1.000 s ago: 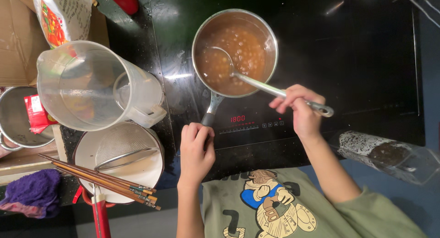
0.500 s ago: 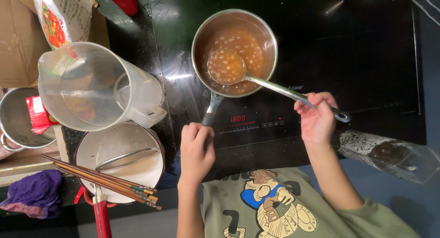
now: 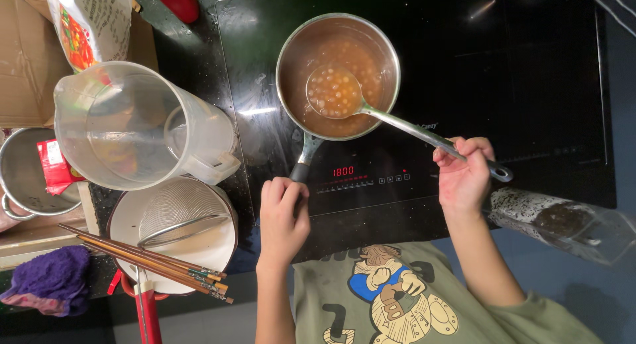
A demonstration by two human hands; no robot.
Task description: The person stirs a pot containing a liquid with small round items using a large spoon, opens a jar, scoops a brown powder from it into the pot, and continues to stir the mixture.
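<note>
saucepan [image 3: 338, 76]: 1 | ladle [image 3: 397, 122]: 1 | clear jug [image 3: 136, 129]: 1 | strainer [image 3: 179, 215]: 1 | chopsticks [image 3: 149, 261], near left: several | purple cloth [image 3: 50, 281]: 1

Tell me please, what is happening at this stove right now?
A person stands at a black induction cooktop. The right hand holds a metal ladle, lifted over a saucepan of brown liquid, its bowl full of small pale balls. The left hand holds the end of the saucepan handle. A clear plastic jug stands to the left.

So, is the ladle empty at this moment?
No, the ladle, held by the right hand above the saucepan, is full of small pale round balls in brown liquid.
</note>
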